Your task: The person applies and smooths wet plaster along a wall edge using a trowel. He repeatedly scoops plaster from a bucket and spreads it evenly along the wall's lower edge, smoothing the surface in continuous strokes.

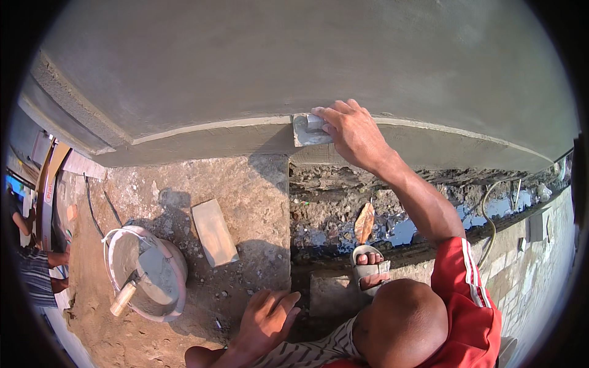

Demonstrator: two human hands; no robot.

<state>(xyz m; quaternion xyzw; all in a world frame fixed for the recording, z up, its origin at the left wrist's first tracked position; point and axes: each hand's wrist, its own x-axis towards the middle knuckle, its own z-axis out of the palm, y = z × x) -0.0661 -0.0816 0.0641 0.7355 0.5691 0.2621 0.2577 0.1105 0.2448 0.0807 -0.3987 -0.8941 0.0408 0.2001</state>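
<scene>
In the head view, my right hand [361, 136] is closed around a small flat float [302, 136], fingers bent over its grip, its plate lying against the low band [211, 145] just under the pale ledge line [202, 127]. My left hand [262, 322] hangs near the lower edge, fingers loosely curled; its palm is turned away, so I cannot tell whether it holds anything. The big wall [276, 55] above looks evenly coated and smooth, so I judge most of that surface done. The band is covered on both sides of the float too; what seems left is evening it and its edge, which reads slightly ragged to my right. The bucket [179, 270] on my left contains grey mix (a wooden-handled trowel [124, 299] leans in it), and a board [215, 233] lies beside it on the ground.
</scene>
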